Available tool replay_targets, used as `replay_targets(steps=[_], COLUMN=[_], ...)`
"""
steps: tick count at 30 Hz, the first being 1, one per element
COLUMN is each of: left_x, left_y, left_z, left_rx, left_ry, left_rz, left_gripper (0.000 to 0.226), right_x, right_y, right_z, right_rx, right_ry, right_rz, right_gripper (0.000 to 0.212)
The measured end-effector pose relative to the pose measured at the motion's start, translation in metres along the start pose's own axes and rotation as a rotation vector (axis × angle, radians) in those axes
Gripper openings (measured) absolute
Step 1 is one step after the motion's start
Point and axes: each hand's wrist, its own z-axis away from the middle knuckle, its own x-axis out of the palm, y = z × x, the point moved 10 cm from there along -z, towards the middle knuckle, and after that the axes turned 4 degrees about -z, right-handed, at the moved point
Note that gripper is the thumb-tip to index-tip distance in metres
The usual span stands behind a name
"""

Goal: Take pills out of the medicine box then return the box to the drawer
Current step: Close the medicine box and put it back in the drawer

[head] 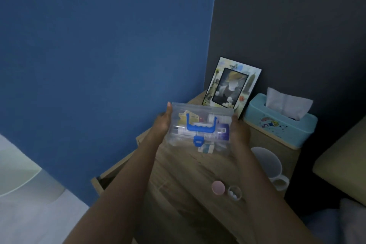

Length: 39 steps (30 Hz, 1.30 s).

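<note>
A clear plastic medicine box [200, 123] with a blue handle and blue latch is held above the wooden nightstand [190, 184]. My left hand [161, 127] grips its left side and my right hand [238, 131] grips its right side. The lid looks closed, with packets and small bottles visible inside. On the nightstand top near me stands a small open pill container [234, 192] with white pills in it, and its pink cap [218, 187] lies beside it. To the left, the nightstand's drawer [116, 168] is pulled open; its inside is dark.
A picture frame [230, 87] leans on the dark wall at the back. A teal tissue box [280, 122] stands to its right, and a white mug [267, 164] in front of that. A bed edge [340, 164] lies at the right.
</note>
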Motion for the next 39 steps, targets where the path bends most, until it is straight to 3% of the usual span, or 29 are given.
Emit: replay_targets(steps=[5, 11, 17, 21, 27, 33, 39], left_x=[0.008, 0.012, 0.010, -0.007, -0.053, -0.090, -0.111], left_y=[0.001, -0.016, -0.022, -0.019, 0.003, -0.001, -0.022], left_z=[-0.017, -0.027, -0.025, -0.013, 0.015, 0.047, 0.077], left_rx=[0.020, -0.051, -0.047, -0.017, 0.036, 0.021, 0.016], left_ry=[-0.019, -0.071, -0.080, -0.061, -0.034, -0.038, -0.050], left_rz=[-0.024, 0.061, 0.108, 0.072, -0.036, -0.055, -0.093], left_gripper=[0.067, 0.065, 0.057, 0.036, 0.039, 0.037, 0.037], right_x=[0.009, 0.014, 0.014, 0.010, -0.004, 0.003, -0.004], right_y=[0.011, 0.017, 0.014, 0.010, -0.008, 0.001, 0.013], right_z=[-0.003, -0.001, 0.009, 0.038, 0.106, 0.174, 0.219], right_rx=[0.079, 0.115, 0.119, 0.136, 0.067, 0.165, 0.161], right_ry=[-0.053, -0.083, -0.102, -0.110, -0.021, -0.054, 0.015], right_rz=[-0.052, -0.162, -0.132, -0.119, -0.175, -0.294, -0.342], right_gripper=[0.061, 0.042, 0.040, 0.044, 0.047, 0.051, 0.042])
